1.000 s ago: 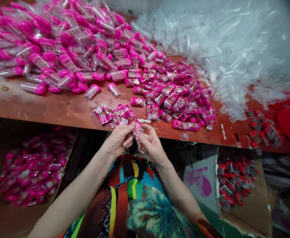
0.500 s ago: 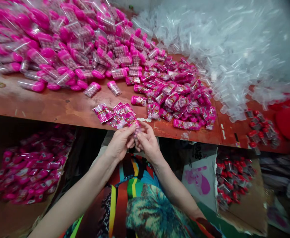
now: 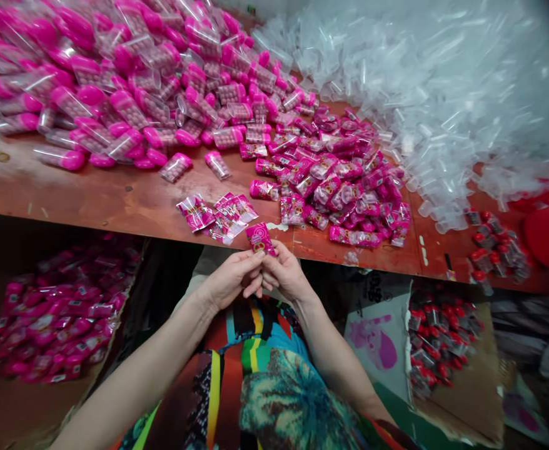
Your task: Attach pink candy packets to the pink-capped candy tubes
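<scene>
Both of my hands meet at the table's front edge, pinching a small candy tube in a pink printed sleeve (image 3: 259, 239). My left hand (image 3: 237, 275) grips it from the left with thumb and fingertips. From the other side my right hand (image 3: 281, 272) closes on its lower end, which the fingers hide. Just beyond lie several flat pink printed sleeves (image 3: 232, 212) in a loose stack. A pile of sleeved tubes (image 3: 340, 181) is heaped to the right. Two bare tubes of pink balls (image 3: 217, 165) rest behind the flat sleeves.
Pink-capped tubes (image 3: 129, 112) are heaped at the back left of the red table (image 3: 115, 206), clear plastic tubes (image 3: 424, 106) at the back right. Small red-capped containers (image 3: 499, 247) lie far right. Below are a box of pink sleeved tubes (image 3: 63, 312) and a red-capped one (image 3: 471, 387).
The sleeve now faces up between my fingers, where pink balls showed through the tube before. My hands have shifted slightly and turned the tube.
</scene>
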{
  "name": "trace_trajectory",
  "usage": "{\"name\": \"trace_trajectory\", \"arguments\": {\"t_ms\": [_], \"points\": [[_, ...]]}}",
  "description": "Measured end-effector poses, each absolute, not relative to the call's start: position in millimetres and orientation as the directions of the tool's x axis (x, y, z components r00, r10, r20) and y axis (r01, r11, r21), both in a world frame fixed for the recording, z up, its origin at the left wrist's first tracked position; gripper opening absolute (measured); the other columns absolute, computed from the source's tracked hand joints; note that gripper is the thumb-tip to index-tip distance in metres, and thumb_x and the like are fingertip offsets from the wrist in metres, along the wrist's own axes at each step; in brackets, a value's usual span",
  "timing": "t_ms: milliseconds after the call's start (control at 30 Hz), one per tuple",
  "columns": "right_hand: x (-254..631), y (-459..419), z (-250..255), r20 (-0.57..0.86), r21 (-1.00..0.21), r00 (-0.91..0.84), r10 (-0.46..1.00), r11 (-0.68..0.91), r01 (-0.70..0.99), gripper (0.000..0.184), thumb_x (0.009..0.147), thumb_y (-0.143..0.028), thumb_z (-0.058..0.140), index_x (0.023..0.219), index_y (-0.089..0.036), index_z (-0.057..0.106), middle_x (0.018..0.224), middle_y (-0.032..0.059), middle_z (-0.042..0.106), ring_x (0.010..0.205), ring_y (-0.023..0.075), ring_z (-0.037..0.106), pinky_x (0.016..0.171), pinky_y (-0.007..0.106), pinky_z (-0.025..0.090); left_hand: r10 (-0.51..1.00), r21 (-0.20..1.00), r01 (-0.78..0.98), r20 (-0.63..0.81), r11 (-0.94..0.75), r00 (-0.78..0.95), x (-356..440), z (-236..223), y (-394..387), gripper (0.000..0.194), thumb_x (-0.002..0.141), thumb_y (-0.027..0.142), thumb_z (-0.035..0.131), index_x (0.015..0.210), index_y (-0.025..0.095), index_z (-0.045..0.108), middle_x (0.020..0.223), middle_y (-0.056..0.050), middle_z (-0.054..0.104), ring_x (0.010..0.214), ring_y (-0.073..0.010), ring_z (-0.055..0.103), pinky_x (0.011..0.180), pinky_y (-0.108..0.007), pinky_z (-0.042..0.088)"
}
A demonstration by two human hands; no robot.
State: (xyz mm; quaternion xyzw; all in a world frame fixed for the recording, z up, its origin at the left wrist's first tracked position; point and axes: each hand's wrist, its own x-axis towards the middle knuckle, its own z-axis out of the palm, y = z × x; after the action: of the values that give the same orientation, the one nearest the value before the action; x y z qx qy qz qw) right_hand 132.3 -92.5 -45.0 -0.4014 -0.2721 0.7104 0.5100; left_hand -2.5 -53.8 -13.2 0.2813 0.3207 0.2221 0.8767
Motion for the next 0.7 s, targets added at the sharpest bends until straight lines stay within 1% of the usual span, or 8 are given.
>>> {"name": "trace_trajectory", "arguments": {"t_ms": [100,200,300,367,433,533,600,700], "points": [[138,-85,-35,-0.330,-0.815,-0.128,0.935,-0.350,-0.462,0.034,0.087,-0.042,0.066,0.110,-0.023,0.050,0.054,-0.0124,0.050,0.032,0.0024,0.031,0.035,0.016,0.037,0.563,0.639,-0.213,-0.412,0.739,0.717,-1,-12,-52,0.036,0.089,0.049,0.059,0.094,0.013,0.061,0.067,-0.001,0.064,0.036,-0.0057,0.046,0.048,-0.025,0.049],[164,-66,-9,-0.262,-0.902,0.074,0.962,-0.217,-0.373,0.035,0.089,-0.039,0.062,0.117,-0.024,0.048,0.067,-0.0066,0.063,0.036,0.0032,0.037,0.039,0.017,0.039,0.623,0.678,-0.239,-0.403,0.695,0.671,-4,-5,-50,0.040,0.093,0.048,0.054,0.120,0.019,0.057,0.106,-0.009,0.070,0.041,-0.0056,0.052,0.046,-0.025,0.048],[190,-40,19,0.019,-0.993,0.521,0.853,0.076,-0.088,0.058,0.092,-0.040,0.057,0.140,-0.028,0.029,0.088,0.0003,0.071,0.041,0.0052,0.046,0.045,0.020,0.044,0.676,0.725,-0.205,-0.448,0.658,0.585,-12,0,-49,0.041,0.091,0.043,0.059,0.125,0.019,0.056,0.133,-0.015,0.060,0.042,-0.0026,0.052,0.048,-0.025,0.049],[190,-21,28,0.209,-0.978,0.645,0.735,0.145,0.152,0.067,0.092,-0.037,0.056,0.147,-0.029,0.019,0.095,0.0024,0.071,0.044,0.0066,0.049,0.044,0.020,0.043,0.691,0.734,-0.193,-0.467,0.651,0.552,-17,0,-47,0.039,0.089,0.040,0.061,0.120,0.016,0.058,0.131,-0.016,0.061,0.040,-0.0015,0.049,0.049,-0.025,0.049],[172,3,27,0.302,-0.938,0.539,0.786,0.147,0.313,0.055,0.094,-0.034,0.052,0.144,-0.026,0.032,0.094,0.0035,0.071,0.050,0.0096,0.055,0.049,0.023,0.046,0.705,0.732,-0.206,-0.478,0.649,0.525,-20,-2,-43,0.038,0.089,0.040,0.061,0.117,0.014,0.059,0.123,-0.016,0.066,0.037,-0.0010,0.045,0.047,-0.025,0.048],[126,49,14,0.315,-0.834,0.190,0.930,0.176,0.522,0.027,0.097,-0.029,0.044,0.114,-0.020,0.063,0.093,0.0061,0.072,0.078,0.0168,0.066,0.075,0.030,0.053,0.739,0.735,-0.242,-0.480,0.633,0.473,-20,-3,-35,0.039,0.089,0.040,0.061,0.116,0.012,0.059,0.114,-0.014,0.070,0.035,0.0000,0.039,0.045,-0.023,0.044],[98,81,6,0.298,-0.713,0.048,0.953,0.189,0.676,0.031,0.097,-0.020,0.039,0.113,-0.017,0.065,0.103,0.0096,0.071,0.092,0.0191,0.065,0.086,0.032,0.050,0.758,0.747,-0.251,-0.474,0.616,0.449,-20,-2,-32,0.040,0.088,0.040,0.061,0.117,0.012,0.059,0.112,-0.013,0.070,0.035,0.0005,0.038,0.044,-0.022,0.043],[77,117,5,0.204,-0.390,-0.184,0.962,0.252,0.885,0.034,0.097,-0.019,0.038,0.118,-0.018,0.065,0.125,0.0143,0.062,0.110,0.0254,0.056,0.094,0.039,0.045,0.770,0.772,-0.226,-0.465,0.595,0.438,-24,0,-30,0.041,0.088,0.040,0.060,0.117,0.011,0.059,0.113,-0.013,0.070,0.035,0.0004,0.037,0.043,-0.022,0.041]]}}
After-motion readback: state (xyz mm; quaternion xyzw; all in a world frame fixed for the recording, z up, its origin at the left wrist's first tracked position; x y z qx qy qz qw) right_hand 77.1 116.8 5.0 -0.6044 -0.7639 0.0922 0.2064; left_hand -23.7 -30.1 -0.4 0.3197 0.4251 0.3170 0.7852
